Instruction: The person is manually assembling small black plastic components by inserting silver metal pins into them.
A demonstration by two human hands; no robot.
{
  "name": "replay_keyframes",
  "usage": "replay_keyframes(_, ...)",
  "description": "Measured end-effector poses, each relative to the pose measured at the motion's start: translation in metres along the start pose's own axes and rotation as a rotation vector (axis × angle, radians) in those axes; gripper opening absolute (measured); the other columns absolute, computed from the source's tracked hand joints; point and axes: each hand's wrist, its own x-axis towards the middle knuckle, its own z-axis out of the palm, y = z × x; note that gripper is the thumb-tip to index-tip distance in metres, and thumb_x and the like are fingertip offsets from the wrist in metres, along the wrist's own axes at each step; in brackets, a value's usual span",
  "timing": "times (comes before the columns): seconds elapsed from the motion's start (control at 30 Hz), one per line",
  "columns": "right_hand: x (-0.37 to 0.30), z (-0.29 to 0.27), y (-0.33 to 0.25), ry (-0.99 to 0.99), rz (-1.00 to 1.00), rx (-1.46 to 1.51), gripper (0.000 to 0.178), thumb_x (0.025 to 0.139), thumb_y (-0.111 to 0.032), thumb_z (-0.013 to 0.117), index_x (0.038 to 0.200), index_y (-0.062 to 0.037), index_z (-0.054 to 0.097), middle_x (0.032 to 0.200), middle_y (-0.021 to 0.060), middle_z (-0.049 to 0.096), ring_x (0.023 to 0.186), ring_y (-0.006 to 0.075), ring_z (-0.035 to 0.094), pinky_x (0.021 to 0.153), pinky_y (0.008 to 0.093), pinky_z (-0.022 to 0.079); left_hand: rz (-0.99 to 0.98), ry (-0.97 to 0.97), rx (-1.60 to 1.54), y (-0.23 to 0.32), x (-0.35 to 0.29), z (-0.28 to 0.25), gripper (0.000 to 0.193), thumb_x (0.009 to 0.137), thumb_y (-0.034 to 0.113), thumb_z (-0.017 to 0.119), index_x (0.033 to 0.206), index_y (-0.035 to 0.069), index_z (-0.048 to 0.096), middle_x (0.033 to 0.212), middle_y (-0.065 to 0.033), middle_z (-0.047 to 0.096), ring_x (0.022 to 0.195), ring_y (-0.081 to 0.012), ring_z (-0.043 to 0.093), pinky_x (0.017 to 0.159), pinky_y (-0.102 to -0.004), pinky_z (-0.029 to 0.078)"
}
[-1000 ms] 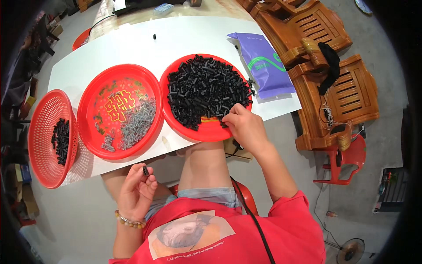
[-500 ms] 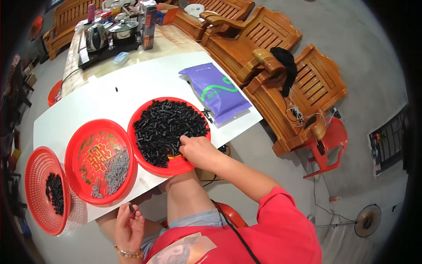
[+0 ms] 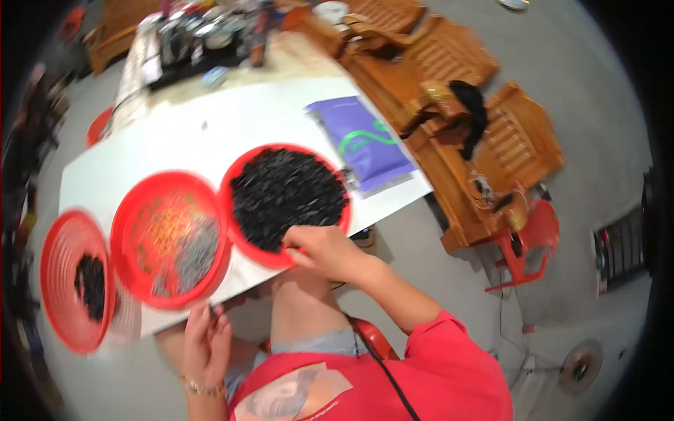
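My left hand point(image 3: 208, 344) is raised in front of the table's near edge, thumb and fingers pinching a small black plastic piece point(image 3: 213, 309). Over the near rim of a round red tray point(image 3: 229, 228), my right hand point(image 3: 324, 251) is closed with its fingertips pointing down. Whatever those fingers hold is hidden. Many short black plastic pieces point(image 3: 284, 193) heap up in that tray. Beside it, a second red tray point(image 3: 125, 263) contains small grey metal-looking parts point(image 3: 199, 254). At far left a red mesh basket point(image 3: 57, 295) has more black pieces point(image 3: 91, 286) in it.
A purple packet point(image 3: 361, 144) lies on the white tabletop point(image 3: 168, 144), right of the trays. Kettle and pot point(image 3: 217, 31) stand at the back. Wooden armchairs point(image 3: 505, 140) line the right side, near a red plastic stool point(image 3: 533, 245) and a fan point(image 3: 581, 367).
The whole view has shifted and blurred. My right hand has drawn back slightly from the black heap towards the tray's near rim. My left hand still pinches its black piece.
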Motion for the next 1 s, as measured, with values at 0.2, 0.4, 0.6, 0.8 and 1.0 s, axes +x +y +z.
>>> replay_keyframes(0.2,-0.009,0.013,-0.062,0.055,0.01,0.38,0.021,0.072,-0.012,0.075,0.083,-0.0029,0.059,0.072,0.0069,0.057,0.056,0.0152,0.057,0.049,0.0276,0.044,-0.001,-0.161,0.017,-0.004,0.013,0.02,0.015,0.092,0.01,0.055,0.106,0.006,0.054,0.098,-0.0101,0.063,0.084,-0.0154,0.062,0.075,-0.0274,0.053)
replay_keyframes(0.4,-0.006,0.04,-0.089,0.093,-0.141,0.525,0.017,0.071,-0.006,0.075,0.082,-0.0033,0.063,0.074,0.0059,0.062,0.055,0.0126,0.056,0.048,0.0235,0.043,0.059,-0.192,0.006,-0.009,0.006,0.02,0.015,0.091,0.009,0.056,0.106,0.006,0.054,0.098,-0.0098,0.063,0.086,-0.0153,0.062,0.074,-0.0273,0.053)
replay_keyframes(0.6,-0.012,0.047,-0.095,0.172,-0.099,0.569,0.016,0.072,0.002,0.07,0.085,-0.0012,0.062,0.074,0.0094,0.063,0.059,0.0147,0.059,0.049,0.0247,0.045,0.096,-0.242,0.003,-0.011,0.002,0.019,0.015,0.091,0.006,0.056,0.106,0.004,0.054,0.099,-0.0108,0.064,0.089,-0.0156,0.063,0.075,-0.0277,0.053)
replay_keyframes(0.8,-0.013,0.046,-0.094,0.199,-0.135,0.509,0.016,0.071,0.003,0.07,0.084,-0.0012,0.062,0.076,0.0099,0.064,0.063,0.0175,0.062,0.054,0.0272,0.047,0.11,-0.256,0.029,-0.012,0.001,0.022,0.014,0.091,0.003,0.054,0.105,0.003,0.054,0.098,-0.0115,0.065,0.088,-0.0147,0.063,0.074,-0.0269,0.053)
replay_keyframes(1.0,-0.019,0.049,-0.091,0.181,-0.12,0.574,0.02,0.072,0.01,0.069,0.088,0.0004,0.062,0.084,0.0106,0.065,0.067,0.0109,0.061,0.057,0.0213,0.048,0.151,-0.273,0.069,-0.014,0.003,0.021,0.013,0.091,0.002,0.054,0.104,0.002,0.055,0.097,-0.0116,0.065,0.083,-0.0114,0.062,0.073,-0.024,0.051)
